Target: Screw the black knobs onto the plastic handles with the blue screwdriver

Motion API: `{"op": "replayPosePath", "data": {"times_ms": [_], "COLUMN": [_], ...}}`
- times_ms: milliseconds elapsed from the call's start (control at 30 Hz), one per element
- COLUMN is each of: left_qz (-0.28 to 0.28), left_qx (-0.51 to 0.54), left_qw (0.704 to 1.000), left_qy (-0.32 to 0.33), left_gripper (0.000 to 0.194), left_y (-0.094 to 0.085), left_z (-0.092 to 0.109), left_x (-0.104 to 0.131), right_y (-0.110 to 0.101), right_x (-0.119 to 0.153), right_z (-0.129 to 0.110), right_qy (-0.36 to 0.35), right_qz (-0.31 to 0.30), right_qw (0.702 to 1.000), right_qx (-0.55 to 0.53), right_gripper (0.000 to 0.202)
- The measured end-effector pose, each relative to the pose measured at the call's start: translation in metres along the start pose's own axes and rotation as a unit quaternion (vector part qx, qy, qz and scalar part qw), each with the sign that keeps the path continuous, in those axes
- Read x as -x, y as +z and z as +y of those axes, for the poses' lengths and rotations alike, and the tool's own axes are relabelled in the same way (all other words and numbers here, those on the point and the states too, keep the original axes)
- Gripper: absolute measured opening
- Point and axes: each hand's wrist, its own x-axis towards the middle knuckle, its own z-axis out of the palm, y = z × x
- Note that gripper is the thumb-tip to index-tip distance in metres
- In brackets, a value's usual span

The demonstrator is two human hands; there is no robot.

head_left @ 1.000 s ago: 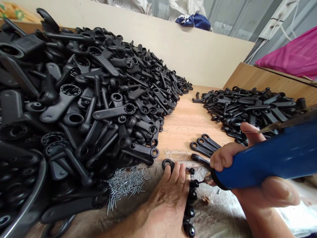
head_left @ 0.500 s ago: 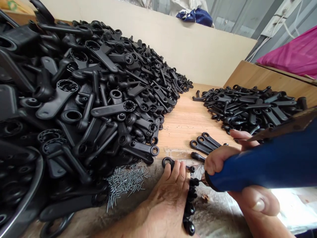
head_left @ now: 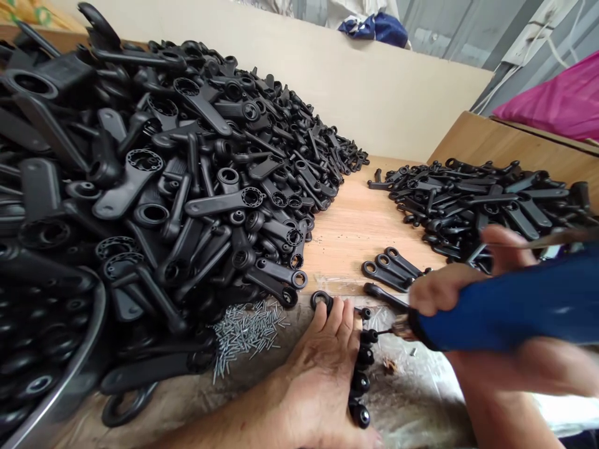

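At the near edge on the left, one metal-rimmed container point(head_left: 96, 324) holds black knobs, too crowded to count. The left hand point(head_left: 318, 362) lies over a row of black handles point(head_left: 360, 383); five round ends show along its edge, but whether the fingers close around any is hidden. The right hand point(head_left: 496, 374) grips one blue power driver point(head_left: 519, 302), its bit point(head_left: 386, 332) pointing at the second end from the far side; contact cannot be told. One loose pile of metal pins point(head_left: 248, 337), uncountable, lies left of the left hand, and one brown scrap point(head_left: 389, 366) right of the row. Beyond, three fanned handles point(head_left: 393, 269) lie near one single handle point(head_left: 386, 296). Two heaps follow: a large left heap point(head_left: 234, 156) and a smaller right heap point(head_left: 477, 199).

The counter point(head_left: 337, 240) is light wood, its near part under creased film point(head_left: 412, 405). Behind stand one cream board point(head_left: 384, 93), a pink cloth point(head_left: 556, 100), a white power strip point(head_left: 538, 31) and grey metal wall point(head_left: 444, 28).
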Motion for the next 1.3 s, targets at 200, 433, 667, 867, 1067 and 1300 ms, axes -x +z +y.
{"op": "replayPosePath", "data": {"times_ms": [200,433,667,867,1067,1300], "left_qz": [0.0,0.004,0.006,-0.016,-0.009,0.003], "left_qx": [-0.02,-0.016,-0.018,-0.02,-0.03,-0.044], "left_qw": [1.0,1.0,1.0,1.0,1.0,0.999], "left_qy": [0.002,0.003,0.002,-0.011,-0.002,-0.006], "left_gripper": [0.111,0.111,0.113,0.111,0.113,0.114], "left_y": [-0.004,-0.004,-0.004,-0.011,-0.005,-0.002], "left_z": [0.001,0.001,0.001,0.005,0.002,0.002], "left_x": [-0.002,-0.002,-0.002,-0.002,-0.003,-0.001], "right_y": [0.009,0.009,0.014,0.013,0.011,0.011], "right_x": [-0.004,0.0,-0.002,-0.002,-0.001,-0.004], "right_z": [-0.013,-0.006,-0.006,-0.001,-0.004,-0.005], "right_qy": [-0.01,0.026,0.035,0.023,0.025,0.028], "right_qz": [0.021,-0.014,-0.009,-0.012,-0.025,-0.026], "right_qw": [0.999,0.999,0.999,1.0,0.999,0.999], "right_qx": [-0.03,-0.046,-0.029,0.0,0.007,-0.036], "right_gripper": [0.064,0.069,0.073,0.074,0.075,0.07]}}
